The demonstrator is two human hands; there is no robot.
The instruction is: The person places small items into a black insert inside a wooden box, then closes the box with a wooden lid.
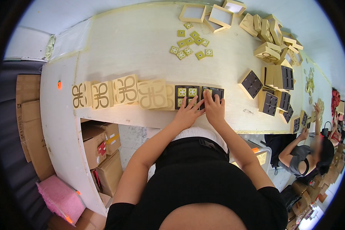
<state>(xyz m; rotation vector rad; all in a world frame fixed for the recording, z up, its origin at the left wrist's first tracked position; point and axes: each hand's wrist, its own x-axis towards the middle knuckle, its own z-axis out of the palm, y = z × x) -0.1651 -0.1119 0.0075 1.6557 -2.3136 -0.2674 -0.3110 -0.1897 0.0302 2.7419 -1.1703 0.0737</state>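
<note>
My left hand (187, 114) lies with spread fingers on a box with a black insert (187, 86), which holds green square pieces with a white pattern (182, 92). Directly to its right, my right hand (214, 108) rests its fingers on a second black-insert box (220, 91); a green piece shows at its fingertips in the upper left compartment. Whether the fingers grip that piece is not clear. Left of both boxes runs a row of patterned cream boxes (125, 89), partly overlapping. Several loose green squares (189, 41) are scattered farther back.
Open box lids (192, 13) and a pile of cream boxes (268, 31) stand at the back right. Boxes with black inserts (287, 77) are stacked to the right. An orange object (59, 84) lies at the left. A co-worker (297, 158) is at the far right; cartons (97, 146) stand below the table.
</note>
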